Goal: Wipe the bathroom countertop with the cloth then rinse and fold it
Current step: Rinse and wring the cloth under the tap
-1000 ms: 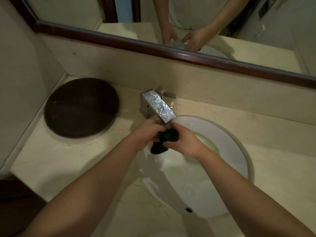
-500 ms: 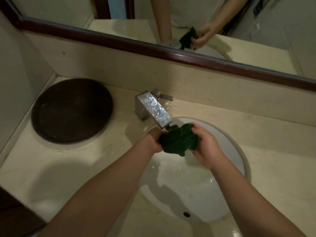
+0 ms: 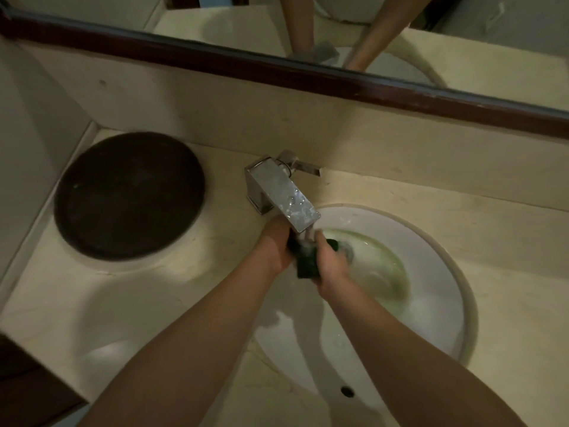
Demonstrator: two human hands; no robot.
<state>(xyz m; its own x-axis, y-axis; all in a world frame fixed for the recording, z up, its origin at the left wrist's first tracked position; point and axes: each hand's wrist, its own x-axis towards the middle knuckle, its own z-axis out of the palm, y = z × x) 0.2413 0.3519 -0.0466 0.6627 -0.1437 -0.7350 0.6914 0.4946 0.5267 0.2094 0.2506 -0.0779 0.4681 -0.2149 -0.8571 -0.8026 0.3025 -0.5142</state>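
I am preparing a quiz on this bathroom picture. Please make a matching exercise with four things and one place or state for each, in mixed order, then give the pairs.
Things:
1. cloth
2. round dark tray
3. faucet
4. sink

Places or states:
A. holds greenish water
B. squeezed between both hands
C. on the counter, left of the faucet
D. wet metal, water running

Pairs: 1-B, 2-C, 3-D, 4-A

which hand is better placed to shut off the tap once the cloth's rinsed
Right, probably. The faucet handle sticks out toward the right side, and the right hand sits nearer that side. The left hand is under the spout's left, gripping the cloth too.
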